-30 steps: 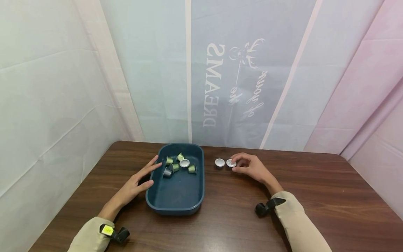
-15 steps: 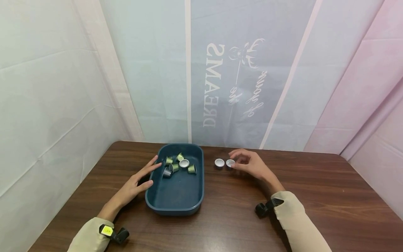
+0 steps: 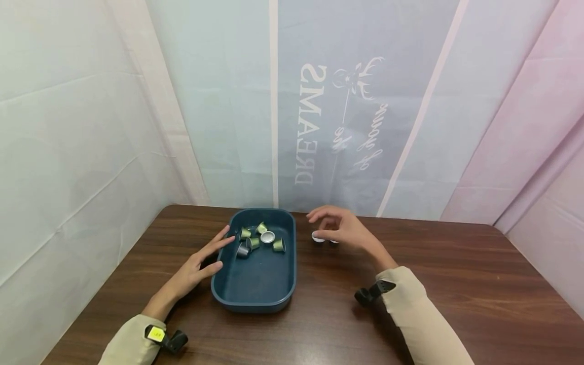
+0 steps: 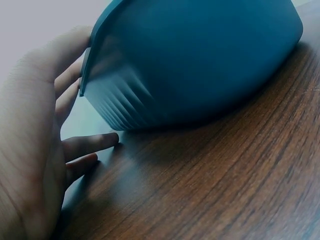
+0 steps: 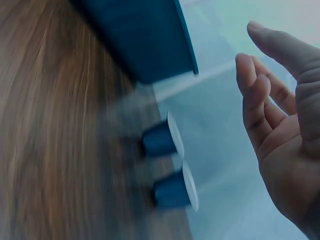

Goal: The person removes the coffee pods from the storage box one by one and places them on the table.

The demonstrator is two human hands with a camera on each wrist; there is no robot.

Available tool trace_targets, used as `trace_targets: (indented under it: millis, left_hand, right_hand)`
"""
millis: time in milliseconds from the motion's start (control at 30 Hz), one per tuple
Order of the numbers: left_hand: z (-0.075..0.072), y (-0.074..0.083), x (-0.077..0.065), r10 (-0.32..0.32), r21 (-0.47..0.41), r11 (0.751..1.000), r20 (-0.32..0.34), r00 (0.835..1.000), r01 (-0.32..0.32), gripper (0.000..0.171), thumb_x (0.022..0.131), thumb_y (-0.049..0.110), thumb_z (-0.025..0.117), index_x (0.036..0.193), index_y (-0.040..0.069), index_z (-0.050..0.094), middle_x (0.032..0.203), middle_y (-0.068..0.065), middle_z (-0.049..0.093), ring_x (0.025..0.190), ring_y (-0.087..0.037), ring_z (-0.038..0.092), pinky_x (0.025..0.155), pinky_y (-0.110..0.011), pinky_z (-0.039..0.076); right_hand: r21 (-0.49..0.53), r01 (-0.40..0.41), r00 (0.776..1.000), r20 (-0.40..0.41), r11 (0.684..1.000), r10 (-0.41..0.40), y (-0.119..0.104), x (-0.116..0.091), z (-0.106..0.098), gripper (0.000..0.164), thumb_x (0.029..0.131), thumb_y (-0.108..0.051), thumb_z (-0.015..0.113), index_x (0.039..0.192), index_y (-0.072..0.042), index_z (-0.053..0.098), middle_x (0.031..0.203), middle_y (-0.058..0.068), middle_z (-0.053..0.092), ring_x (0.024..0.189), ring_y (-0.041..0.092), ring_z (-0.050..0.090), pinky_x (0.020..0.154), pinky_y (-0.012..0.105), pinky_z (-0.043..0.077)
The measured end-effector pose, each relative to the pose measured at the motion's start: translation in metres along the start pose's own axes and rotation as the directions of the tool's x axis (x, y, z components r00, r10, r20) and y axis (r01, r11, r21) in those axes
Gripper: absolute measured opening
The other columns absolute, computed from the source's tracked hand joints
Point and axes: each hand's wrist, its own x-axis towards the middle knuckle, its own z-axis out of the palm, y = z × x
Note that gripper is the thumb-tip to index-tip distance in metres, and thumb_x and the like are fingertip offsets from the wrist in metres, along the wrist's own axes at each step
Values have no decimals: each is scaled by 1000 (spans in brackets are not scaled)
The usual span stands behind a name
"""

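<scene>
My left hand (image 3: 191, 271) rests on the left rim of a dark blue plastic bin (image 3: 253, 305), fingers spread and fairly straight. Inside lie several coffee capsules: some green (image 3: 279, 246), one dark grey capsule (image 3: 243, 251) and one silver-topped capsule (image 3: 267, 237) with its lid facing up. To the right of the bin two more coffee capsules stand upright on the table, a nearer-to-bin capsule (image 5: 162, 139) and its neighbour (image 5: 174, 191). Over them hovers my right hand (image 3: 344, 228), fingers loosely bent with nothing between them; it partly hides both in the head view.
The dark wooden table (image 3: 328, 324) ends against a printed fabric backdrop (image 3: 232, 126) just behind the bin and capsules. Pale cloth walls (image 3: 82, 152) stand on both sides. Each wrist wears a black camera mount (image 3: 374, 293).
My right hand has lifted off the right-hand capsule and moved left over both capsules, toward the bin. The capsule stays on the table. My left hand and the bin have not moved.
</scene>
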Motion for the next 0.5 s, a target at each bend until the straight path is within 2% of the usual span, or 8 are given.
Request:
trace_targets:
  millis: [133, 233, 400, 500]
  left_hand:
    - [1, 1, 0, 0, -2, 1000, 2, 1000, 0, 56, 96, 3, 50, 149, 9, 34, 160, -8, 8, 145, -23, 10, 99, -72, 17]
    - [0, 1, 0, -3, 0, 1000, 0, 1000, 3, 56, 96, 4, 50, 149, 8, 34, 160, -7, 8, 145, -23, 10, 99, -72, 17]
    - [0, 0, 0, 0, 1, 1000, 0, 1000, 0, 56, 96, 4, 50, 149, 10, 34, 160, -8, 9, 145, -23, 10, 99, -72, 17]
    - [0, -1, 0, 7, 6, 1000, -1, 1000, -7, 56, 96, 4, 50, 149, 11, 34, 160, -9, 9, 145, -24, 10, 98, -73, 17]
  right_hand:
    - [26, 14, 999, 48, 1000, -15, -10, 11, 11, 27, 82, 1, 73, 108, 0, 65, 122, 20, 57, 68, 35, 61, 52, 35, 50]
    - [36, 26, 996, 85, 999, -29, -15, 18, 20, 28, 82, 2, 73, 108, 0, 65, 119, 15, 59, 71, 36, 63, 53, 37, 50]
    - [39, 31, 989, 140, 999, -36, -20, 29, 33, 30, 82, 1, 73, 110, -6, 66, 118, 10, 60, 76, 33, 64, 62, 38, 52]
    - [14, 46, 984, 171, 999, -47, -12, 35, 40, 30, 83, -5, 74, 112, -12, 66, 118, 5, 60, 78, 27, 66, 66, 38, 53]
